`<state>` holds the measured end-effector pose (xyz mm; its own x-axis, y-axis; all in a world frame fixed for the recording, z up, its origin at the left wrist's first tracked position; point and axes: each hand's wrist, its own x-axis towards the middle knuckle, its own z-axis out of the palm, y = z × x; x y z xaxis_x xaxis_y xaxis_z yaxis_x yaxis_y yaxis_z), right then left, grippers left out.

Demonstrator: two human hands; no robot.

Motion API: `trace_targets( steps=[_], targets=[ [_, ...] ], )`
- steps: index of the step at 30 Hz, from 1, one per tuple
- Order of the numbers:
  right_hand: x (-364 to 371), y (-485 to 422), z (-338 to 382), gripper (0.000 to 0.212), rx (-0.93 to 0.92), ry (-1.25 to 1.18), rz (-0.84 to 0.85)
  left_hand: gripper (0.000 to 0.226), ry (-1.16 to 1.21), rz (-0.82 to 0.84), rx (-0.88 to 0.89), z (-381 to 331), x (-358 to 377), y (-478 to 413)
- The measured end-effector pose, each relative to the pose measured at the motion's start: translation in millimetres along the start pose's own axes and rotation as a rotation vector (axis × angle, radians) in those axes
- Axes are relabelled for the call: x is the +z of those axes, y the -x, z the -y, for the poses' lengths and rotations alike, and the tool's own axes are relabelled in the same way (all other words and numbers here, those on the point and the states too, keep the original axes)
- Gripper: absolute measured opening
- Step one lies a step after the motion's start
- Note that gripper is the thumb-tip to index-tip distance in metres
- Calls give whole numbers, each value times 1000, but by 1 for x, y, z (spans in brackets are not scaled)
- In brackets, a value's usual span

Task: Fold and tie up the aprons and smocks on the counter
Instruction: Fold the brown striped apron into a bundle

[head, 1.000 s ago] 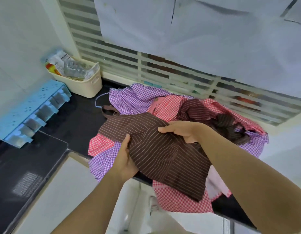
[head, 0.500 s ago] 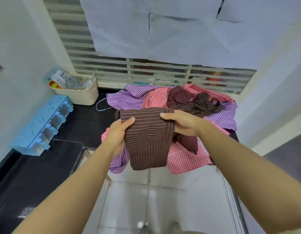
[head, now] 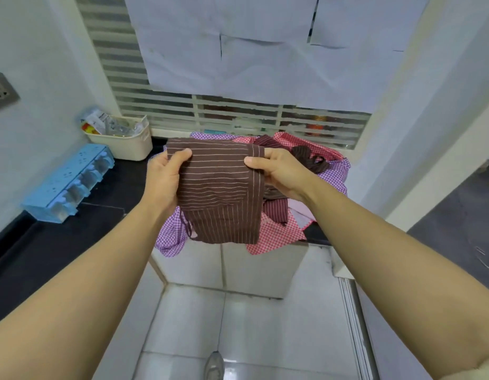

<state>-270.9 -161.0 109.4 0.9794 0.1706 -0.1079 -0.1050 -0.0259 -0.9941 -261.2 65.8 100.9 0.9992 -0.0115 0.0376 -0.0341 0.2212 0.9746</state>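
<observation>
a folded brown striped apron is held up in the air above the front edge of the dark surface, in front of a heap of checked aprons and smocks. the left hand and right hand each pinch a top corner, thumbs in front. risk: the loose layers may slip and unfold, and the thin strap dangling at the lower left could snag the heap
</observation>
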Motion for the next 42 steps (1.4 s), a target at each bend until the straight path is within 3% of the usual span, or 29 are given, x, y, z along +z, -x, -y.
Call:
trace_targets(
  steps=[3, 7, 12, 16, 21, 27, 33, 35, 38, 42],
  targets=[
    [2, 32, 10, 19, -70, -23, 31, 14, 32, -44, 40, -10, 8, 33],
    [6, 56, 15, 16, -161, -45, -50, 13, -23, -65, -1, -19, 14, 53],
    [-3, 84, -9, 21, -73, 5, -135, 14, -240, 5, -149, -10, 16, 80],
    [-2, 100, -13, 26, -15, 45, -51, 16, -271, -40, -254, -4, 16, 88],
    [13, 109, -5, 27, 5, 248, 113, 17, -488, -164, -334, 3, 4, 81],
    [33, 109, -1, 21, -95, 332, 53, 38, -330, -289, -253, 1, -6, 80],
    [41, 101, -11, 18, -136, 417, 2, 44, -391, -221, -181, -9, -12, 84],
    [45, 103, -12, 3, -167, 489, -9, 45, -462, -190, -162, -12, -16, 83],
    [48, 103, -13, 24, -239, 555, -101, 44, -522, -153, -137, -17, -18, 85],
    [43, 103, -17, 19, -261, 551, -220, 47, -555, -72, -193, -23, -20, 90]
  ],
)
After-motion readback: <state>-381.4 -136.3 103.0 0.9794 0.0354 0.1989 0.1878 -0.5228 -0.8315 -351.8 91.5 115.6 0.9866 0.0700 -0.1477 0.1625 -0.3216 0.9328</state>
